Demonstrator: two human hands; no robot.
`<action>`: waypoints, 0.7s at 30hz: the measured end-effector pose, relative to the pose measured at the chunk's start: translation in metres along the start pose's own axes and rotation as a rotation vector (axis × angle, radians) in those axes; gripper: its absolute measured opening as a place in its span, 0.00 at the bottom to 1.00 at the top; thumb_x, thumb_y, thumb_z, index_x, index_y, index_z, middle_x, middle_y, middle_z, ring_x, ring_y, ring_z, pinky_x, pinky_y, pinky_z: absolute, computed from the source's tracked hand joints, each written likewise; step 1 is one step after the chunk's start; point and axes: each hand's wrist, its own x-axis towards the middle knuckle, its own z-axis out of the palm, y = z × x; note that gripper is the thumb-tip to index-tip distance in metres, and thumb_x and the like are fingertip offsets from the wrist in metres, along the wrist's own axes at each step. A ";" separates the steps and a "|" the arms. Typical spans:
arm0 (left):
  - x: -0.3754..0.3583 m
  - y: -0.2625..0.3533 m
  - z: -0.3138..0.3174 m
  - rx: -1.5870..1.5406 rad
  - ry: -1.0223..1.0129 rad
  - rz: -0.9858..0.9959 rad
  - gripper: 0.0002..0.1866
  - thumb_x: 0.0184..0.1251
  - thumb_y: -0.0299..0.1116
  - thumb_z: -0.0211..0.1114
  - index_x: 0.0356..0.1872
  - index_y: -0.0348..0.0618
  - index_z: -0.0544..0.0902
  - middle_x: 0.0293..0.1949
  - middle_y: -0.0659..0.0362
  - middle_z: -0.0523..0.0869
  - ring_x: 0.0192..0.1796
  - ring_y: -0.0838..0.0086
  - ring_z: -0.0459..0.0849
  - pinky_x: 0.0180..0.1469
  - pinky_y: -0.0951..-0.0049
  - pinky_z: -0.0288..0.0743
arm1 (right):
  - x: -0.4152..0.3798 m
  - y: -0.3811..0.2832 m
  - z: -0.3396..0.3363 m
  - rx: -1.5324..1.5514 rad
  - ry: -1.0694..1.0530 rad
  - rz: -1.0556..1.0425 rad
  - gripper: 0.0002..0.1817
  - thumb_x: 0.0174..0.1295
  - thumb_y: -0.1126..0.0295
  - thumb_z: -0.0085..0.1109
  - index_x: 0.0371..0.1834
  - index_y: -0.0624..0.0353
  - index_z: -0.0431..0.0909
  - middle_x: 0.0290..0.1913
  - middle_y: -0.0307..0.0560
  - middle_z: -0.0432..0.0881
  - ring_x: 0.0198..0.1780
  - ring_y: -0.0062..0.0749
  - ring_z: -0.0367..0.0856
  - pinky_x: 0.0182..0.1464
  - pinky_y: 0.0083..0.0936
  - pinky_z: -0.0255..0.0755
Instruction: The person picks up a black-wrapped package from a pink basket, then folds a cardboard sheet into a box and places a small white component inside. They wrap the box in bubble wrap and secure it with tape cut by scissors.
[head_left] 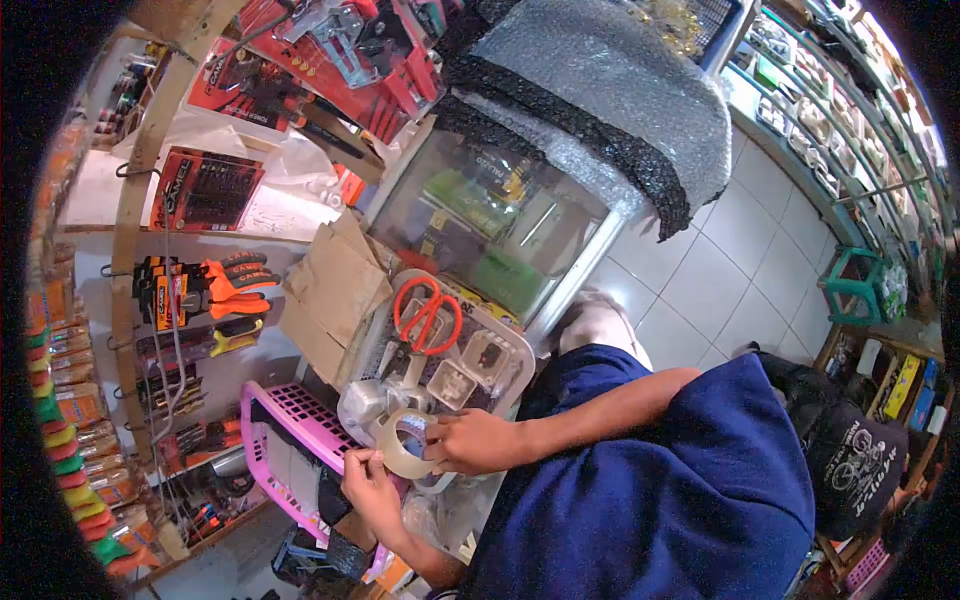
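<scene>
My right hand point(474, 441) grips a roll of clear packing tape point(399, 452), its fingers reaching into the ring. At the roll's near edge is my left hand point(374, 490), thumb and forefinger pinched together against the tape; any loose tape end is too fine to make out. Just beyond the roll stands a white plastic basket point(522, 352) holding small parts and packets. Red-handled scissors point(430, 322) rest in it, handles up. A piece of brown cardboard point(335, 290) leans beside the basket.
A pink plastic basket point(262, 440) stands left of my hands. Behind the white basket is a glass display case point(500, 215) with bubble wrap point(610, 90) on top. Packaged tools and orange gloves point(240, 285) hang at left. A green stool point(853, 285) stands on the tiled floor.
</scene>
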 end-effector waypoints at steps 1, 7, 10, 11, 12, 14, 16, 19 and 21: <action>0.000 0.005 0.000 0.095 0.021 0.043 0.05 0.73 0.21 0.63 0.37 0.33 0.75 0.29 0.54 0.80 0.32 0.70 0.77 0.37 0.66 0.74 | 0.000 0.001 0.001 0.010 -0.019 0.013 0.15 0.66 0.60 0.66 0.51 0.53 0.81 0.51 0.49 0.80 0.53 0.51 0.84 0.50 0.48 0.82; -0.004 0.022 0.009 0.212 0.044 0.019 0.06 0.78 0.28 0.59 0.44 0.35 0.75 0.37 0.42 0.81 0.42 0.43 0.82 0.47 0.51 0.75 | 0.000 0.001 -0.008 0.078 -0.094 0.030 0.16 0.71 0.60 0.62 0.56 0.54 0.79 0.55 0.50 0.81 0.48 0.54 0.87 0.45 0.49 0.85; -0.003 0.028 -0.004 0.048 -0.046 -0.144 0.13 0.83 0.36 0.56 0.51 0.34 0.78 0.44 0.43 0.84 0.47 0.52 0.85 0.52 0.56 0.76 | 0.001 0.001 -0.008 0.163 -0.004 -0.059 0.14 0.71 0.63 0.61 0.53 0.61 0.78 0.52 0.53 0.80 0.48 0.56 0.86 0.45 0.49 0.84; -0.005 0.035 -0.007 -0.038 0.006 -0.106 0.14 0.83 0.35 0.56 0.56 0.34 0.78 0.49 0.45 0.85 0.51 0.56 0.84 0.56 0.58 0.75 | -0.001 0.000 -0.009 0.209 0.006 -0.081 0.14 0.72 0.63 0.61 0.52 0.62 0.77 0.50 0.54 0.80 0.48 0.58 0.86 0.47 0.50 0.83; -0.005 0.047 -0.008 -0.129 0.049 -0.060 0.16 0.83 0.34 0.55 0.60 0.33 0.78 0.54 0.47 0.85 0.54 0.60 0.83 0.60 0.61 0.74 | -0.002 -0.007 -0.023 0.250 0.022 -0.095 0.14 0.72 0.63 0.60 0.50 0.63 0.77 0.49 0.56 0.79 0.49 0.59 0.85 0.48 0.50 0.82; -0.002 0.068 -0.020 -0.129 -0.025 0.006 0.24 0.84 0.36 0.53 0.73 0.33 0.74 0.69 0.48 0.81 0.67 0.61 0.80 0.71 0.62 0.69 | -0.008 -0.015 -0.056 0.324 0.027 -0.129 0.14 0.73 0.62 0.60 0.49 0.64 0.76 0.47 0.58 0.78 0.50 0.61 0.84 0.50 0.51 0.80; 0.006 0.088 -0.019 -0.119 -0.129 0.108 0.24 0.83 0.37 0.53 0.72 0.33 0.75 0.70 0.47 0.80 0.70 0.60 0.79 0.73 0.60 0.68 | -0.014 -0.016 -0.087 0.393 -0.004 -0.185 0.14 0.74 0.62 0.59 0.49 0.65 0.75 0.46 0.59 0.77 0.49 0.62 0.82 0.49 0.53 0.78; 0.015 0.114 -0.001 -0.112 -0.137 0.227 0.24 0.81 0.38 0.53 0.68 0.31 0.79 0.68 0.44 0.82 0.72 0.54 0.78 0.75 0.56 0.66 | -0.030 -0.011 -0.105 0.418 0.079 -0.198 0.14 0.74 0.63 0.59 0.49 0.64 0.74 0.45 0.59 0.75 0.47 0.62 0.80 0.48 0.54 0.75; 0.022 0.127 0.011 -0.058 -0.104 0.330 0.24 0.80 0.38 0.55 0.65 0.30 0.81 0.66 0.43 0.84 0.71 0.50 0.79 0.75 0.54 0.68 | -0.042 -0.009 -0.116 0.357 0.097 -0.146 0.14 0.73 0.64 0.60 0.50 0.64 0.74 0.47 0.58 0.76 0.47 0.61 0.81 0.48 0.52 0.77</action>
